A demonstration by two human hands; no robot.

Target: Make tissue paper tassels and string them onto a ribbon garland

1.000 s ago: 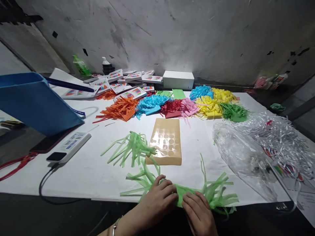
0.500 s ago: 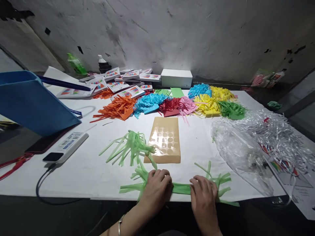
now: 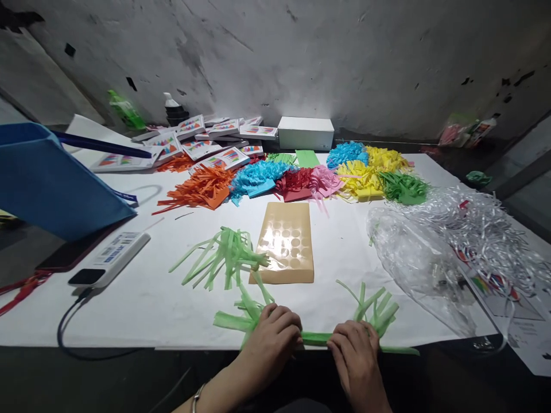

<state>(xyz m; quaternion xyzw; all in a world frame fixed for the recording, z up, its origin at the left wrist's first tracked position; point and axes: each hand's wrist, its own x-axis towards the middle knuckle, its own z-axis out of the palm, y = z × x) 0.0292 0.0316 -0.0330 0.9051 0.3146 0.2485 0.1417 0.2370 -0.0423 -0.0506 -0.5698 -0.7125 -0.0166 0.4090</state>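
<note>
Nearer us than tan block [image 3: 288, 213]: left hand [image 3: 278, 330], right hand [image 3: 355, 347] gripping green fringe [image 3: 315, 338]. Seems light, tearable; hold uncut band.

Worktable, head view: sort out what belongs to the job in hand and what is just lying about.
Probably part of the job:
green paper, held in the left hand and right hand
green tassel
perhaps the brown box

Probably just lying about:
white gadget with its cable
blue box
clear plastic bag
green bottle
</note>
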